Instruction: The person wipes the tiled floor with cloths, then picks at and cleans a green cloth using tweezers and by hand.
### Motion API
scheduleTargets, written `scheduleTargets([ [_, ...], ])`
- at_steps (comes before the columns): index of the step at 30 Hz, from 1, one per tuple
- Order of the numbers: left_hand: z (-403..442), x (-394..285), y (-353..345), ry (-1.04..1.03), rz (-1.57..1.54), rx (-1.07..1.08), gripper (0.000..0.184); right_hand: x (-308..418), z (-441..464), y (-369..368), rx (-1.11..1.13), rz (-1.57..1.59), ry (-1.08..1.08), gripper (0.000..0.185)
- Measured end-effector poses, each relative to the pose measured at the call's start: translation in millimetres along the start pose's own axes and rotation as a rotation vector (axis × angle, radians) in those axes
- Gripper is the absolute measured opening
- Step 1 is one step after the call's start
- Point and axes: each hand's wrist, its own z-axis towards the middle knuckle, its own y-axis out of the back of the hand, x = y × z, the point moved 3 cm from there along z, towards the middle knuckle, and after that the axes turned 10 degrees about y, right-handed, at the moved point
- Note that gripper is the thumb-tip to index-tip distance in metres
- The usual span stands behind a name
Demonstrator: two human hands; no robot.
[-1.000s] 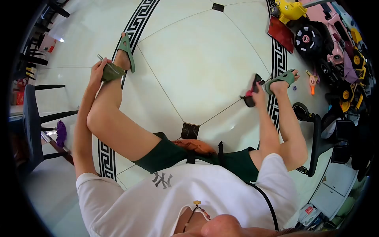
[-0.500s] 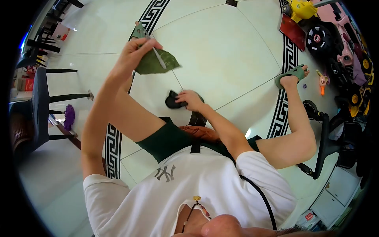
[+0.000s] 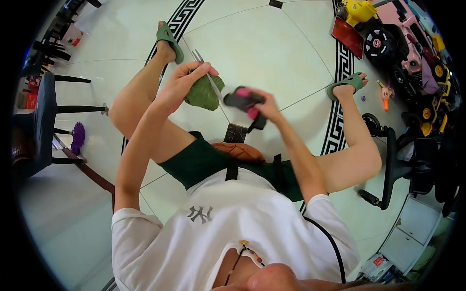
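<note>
My left hand [image 3: 187, 82] is closed on a flat, dark green, leaf-like piece [image 3: 204, 94] and a thin two-pronged metal tool, like tweezers [image 3: 214, 87], that lies across it. To the right, my right hand [image 3: 267, 105] grips a black and pink object [image 3: 242, 98]; its kind is unclear and its edges are blurred. Both hands are above the floor between my spread legs. The black and pink object is close to the green piece, its left edge near the tool's lower end.
Green sandals [image 3: 170, 42] are on my feet. At the left stands a dark chair [image 3: 41, 121] with a purple fringed thing [image 3: 77, 138] near its legs. Toy vehicles [image 3: 412, 63], a red flat object [image 3: 347, 38] and a black frame [image 3: 391, 169] are at the right.
My left hand has moved right from beside my left leg with the green piece and tool. My right hand has swung from near my right foot to the middle, still holding the black and pink object.
</note>
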Motion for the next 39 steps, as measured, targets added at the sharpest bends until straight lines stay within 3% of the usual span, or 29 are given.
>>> scheduleTargets([
  [2, -5, -11, -2, -0.023, 0.021, 0.012, 0.03, -12, 1, 59, -0.123, -0.117, -0.028, 0.068],
  [5, -6, -23, 1, -0.073, 0.065, 0.033, 0.029, -50, -12, 131, -0.411, 0.075, -0.233, 0.072],
  [7, -4, -31, 6, -0.071, 0.065, 0.052, 0.028, -63, -19, 154, -0.613, 0.113, -0.267, 0.072],
  [10, 4, -50, 23, -0.005, 0.146, -0.053, 0.027, -90, -16, 162, -0.733, 0.061, -0.244, 0.068],
  [13, 41, -73, 43, -0.015, 0.082, 0.043, 0.026, -115, -5, 137, -0.485, -0.428, -0.159, 0.053],
  [14, 56, -85, 47, -0.052, 0.219, -0.017, 0.029, -87, -2, 103, -0.457, -0.256, -0.259, 0.053],
  [15, 78, -96, 50, -0.055, 0.257, 0.034, 0.03, -102, -9, 82, -0.346, -0.517, -0.148, 0.054],
  [17, 121, -117, 51, -0.062, 0.33, 0.13, 0.033, -90, -24, 23, -0.02, -0.535, 0.064, 0.059],
  [19, 153, -138, 34, -0.069, 0.376, 0.084, 0.034, -75, -48, -31, 0.197, -0.447, 0.102, 0.058],
  [21, 184, -147, 26, -0.089, 0.388, 0.11, 0.035, -62, -62, -64, 0.391, -0.257, -0.138, 0.059],
  [24, 220, -145, 8, -0.096, 0.337, 0.225, 0.033, -39, -40, -38, 0.223, 0.031, -0.298, 0.062],
  [25, 225, -144, 6, -0.074, 0.331, 0.225, 0.033, -35, -30, -11, 0.151, 0.102, -0.449, 0.065],
  [26, 228, -139, 9, -0.045, 0.326, 0.221, 0.033, -24, -18, 22, -0.029, 0.268, -0.488, 0.066],
  [27, 233, -135, 15, -0.017, 0.323, 0.212, 0.033, -29, -13, 60, -0.161, 0.237, -0.445, 0.066],
  [30, 235, -118, 40, 0.049, 0.289, 0.14, 0.031, -44, -15, 173, -0.707, 0.468, -0.6, 0.038],
  [32, 229, -107, 57, 0.1, 0.246, 0.045, 0.03, -69, -9, 238, -0.995, 0.548, -0.545, 0.024],
  [33, 225, -102, 66, 0.119, 0.212, -0.003, 0.029, -99, -8, 277, -0.874, 0.584, -0.43, 0.018],
  [34, 221, -97, 73, 0.141, 0.179, -0.051, 0.028, -120, -3, 310, -0.812, 0.299, -0.47, 0.026],
  [35, 219, -92, 81, 0.143, 0.158, -0.073, 0.029, -108, 15, 316, -0.717, -0.286, -0.453, 0.041],
  [36, 216, -86, 88, 0.146, 0.138, -0.094, 0.03, -108, 25, 318, -0.582, -0.924, -0.128, 0.05],
  [38, 207, -83, 89, 0.14, 0.108, -0.132, 0.03, -107, 44, 307, -0.564, -1.123, -0.364, 0.054],
  [39, 203, -84, 88, 0.141, 0.119, -0.129, 0.03, -109, 54, 295, -0.529, -1.118, -0.321, 0.054],
])
